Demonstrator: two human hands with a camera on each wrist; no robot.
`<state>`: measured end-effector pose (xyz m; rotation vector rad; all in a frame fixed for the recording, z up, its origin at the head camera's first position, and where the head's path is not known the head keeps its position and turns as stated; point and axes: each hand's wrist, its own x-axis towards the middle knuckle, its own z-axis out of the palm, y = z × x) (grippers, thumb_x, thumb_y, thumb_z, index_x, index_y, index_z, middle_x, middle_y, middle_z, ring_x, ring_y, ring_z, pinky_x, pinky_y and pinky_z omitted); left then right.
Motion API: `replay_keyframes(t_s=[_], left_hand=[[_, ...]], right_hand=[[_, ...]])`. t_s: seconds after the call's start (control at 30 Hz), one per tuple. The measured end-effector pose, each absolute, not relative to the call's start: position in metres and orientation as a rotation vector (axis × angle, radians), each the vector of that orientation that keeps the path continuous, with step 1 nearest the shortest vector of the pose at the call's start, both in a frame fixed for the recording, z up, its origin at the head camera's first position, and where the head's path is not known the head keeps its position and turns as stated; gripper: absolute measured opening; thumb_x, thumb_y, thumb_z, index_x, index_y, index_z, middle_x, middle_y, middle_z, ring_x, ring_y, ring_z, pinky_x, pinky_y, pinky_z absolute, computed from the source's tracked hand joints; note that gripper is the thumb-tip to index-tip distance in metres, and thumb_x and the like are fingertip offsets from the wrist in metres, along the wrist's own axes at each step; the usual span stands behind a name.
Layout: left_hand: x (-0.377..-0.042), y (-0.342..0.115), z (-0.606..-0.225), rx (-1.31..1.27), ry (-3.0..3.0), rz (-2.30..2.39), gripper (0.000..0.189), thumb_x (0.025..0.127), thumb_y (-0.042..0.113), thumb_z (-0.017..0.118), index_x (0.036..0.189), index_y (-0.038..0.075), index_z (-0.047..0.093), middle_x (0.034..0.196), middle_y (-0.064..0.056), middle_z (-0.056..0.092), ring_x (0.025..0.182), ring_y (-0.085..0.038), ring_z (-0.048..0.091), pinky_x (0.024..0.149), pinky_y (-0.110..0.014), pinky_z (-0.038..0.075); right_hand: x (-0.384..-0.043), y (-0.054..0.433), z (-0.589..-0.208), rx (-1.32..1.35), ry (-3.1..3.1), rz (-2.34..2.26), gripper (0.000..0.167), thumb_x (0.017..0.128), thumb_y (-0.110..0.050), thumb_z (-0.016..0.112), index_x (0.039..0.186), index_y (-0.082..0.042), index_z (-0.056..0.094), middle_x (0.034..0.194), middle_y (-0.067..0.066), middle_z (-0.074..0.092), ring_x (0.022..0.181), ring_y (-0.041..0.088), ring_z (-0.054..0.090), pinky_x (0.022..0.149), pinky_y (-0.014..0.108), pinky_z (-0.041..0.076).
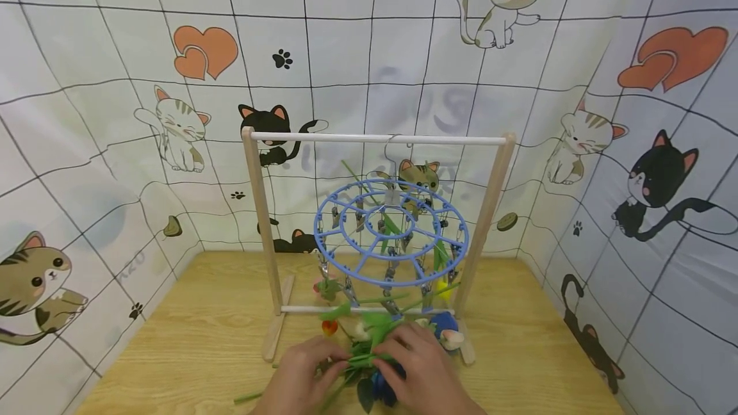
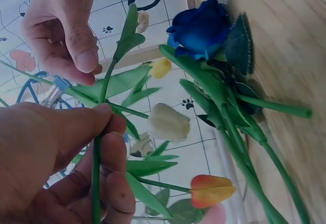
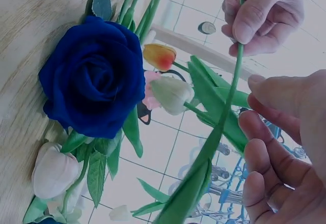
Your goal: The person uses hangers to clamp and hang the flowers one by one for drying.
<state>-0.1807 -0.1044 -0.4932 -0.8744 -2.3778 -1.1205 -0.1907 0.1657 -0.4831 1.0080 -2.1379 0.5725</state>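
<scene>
My left hand (image 1: pixel 302 373) pinches a green flower stem (image 2: pixel 96 168) between thumb and fingers. Beside it is my right hand (image 1: pixel 423 367); its relaxed, slightly bent fingers are close to the stem, with nothing between them in the right wrist view. Broad leaves (image 3: pixel 186 193) grow along the held stem, and its bloom is out of sight. A big blue rose (image 3: pixel 94 81) lies on the table below the hands, near several green stems (image 2: pixel 239 152). Behind the held stem appear a white tulip (image 2: pixel 168 122) and an orange-red tulip (image 2: pixel 211 191).
A wooden rack (image 1: pixel 262 223) stands just beyond the hands. From its top bar hangs a round blue clip hanger (image 1: pixel 357 268) with metal clips and some green stems. A pale pink tulip (image 3: pixel 55 170) lies near the rose. Cat-print cloth (image 1: pixel 346 101) encloses the wooden table (image 1: pixel 190 338).
</scene>
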Motion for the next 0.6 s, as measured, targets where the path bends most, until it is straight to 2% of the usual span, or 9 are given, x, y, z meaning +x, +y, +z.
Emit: replay_keyframes(t_s=[0.23,0.33,0.37,0.5,0.6], left_hand=[[-0.179,-0.094,-0.485,-0.96,-2.245,-0.997,0.022,0.098,0.005,0.094,0.113,0.02,0.088,0.104,0.006,0.083,0.091,0.001,0.077,0.075,-0.009,0.061],[-0.179,-0.09,-0.48,-0.966,-2.24,-0.951,0.025,0.096,0.005,0.095,0.114,0.022,0.088,0.102,0.009,0.08,0.089,0.004,0.073,0.075,-0.007,0.058],[-0.179,-0.089,-0.479,-0.964,-2.241,-0.927,0.025,0.096,0.006,0.096,0.113,0.022,0.087,0.101,0.01,0.078,0.088,0.005,0.072,0.074,-0.007,0.057],[-0.178,-0.084,-0.468,-0.942,-2.209,-0.808,0.026,0.094,0.01,0.099,0.113,0.022,0.086,0.102,0.011,0.078,0.089,0.0,0.074,0.079,-0.012,0.059],[-0.177,-0.08,-0.455,-0.925,-2.157,-0.74,0.031,0.096,0.014,0.098,0.123,0.022,0.085,0.116,0.01,0.081,0.101,-0.007,0.078,0.088,-0.018,0.064]], right_hand=[[-0.191,0.171,-0.484,1.026,-2.078,0.564,0.043,0.074,-0.009,0.109,0.107,-0.024,0.087,0.105,-0.01,0.073,0.092,0.008,0.067,0.083,0.028,0.059],[-0.192,0.172,-0.483,1.018,-2.041,0.572,0.04,0.076,-0.006,0.107,0.105,-0.024,0.087,0.103,-0.01,0.073,0.09,0.008,0.067,0.081,0.026,0.057],[-0.193,0.173,-0.483,1.014,-2.029,0.573,0.036,0.079,-0.007,0.105,0.105,-0.024,0.087,0.103,-0.01,0.074,0.09,0.008,0.067,0.081,0.025,0.056],[-0.194,0.176,-0.483,1.012,-1.989,0.578,0.004,0.105,-0.019,0.089,0.105,-0.021,0.087,0.103,-0.009,0.074,0.091,0.01,0.068,0.082,0.026,0.056],[-0.196,0.179,-0.484,1.006,-1.98,0.572,0.013,0.113,-0.026,0.08,0.104,-0.021,0.087,0.102,-0.009,0.073,0.091,0.01,0.068,0.083,0.028,0.058]])
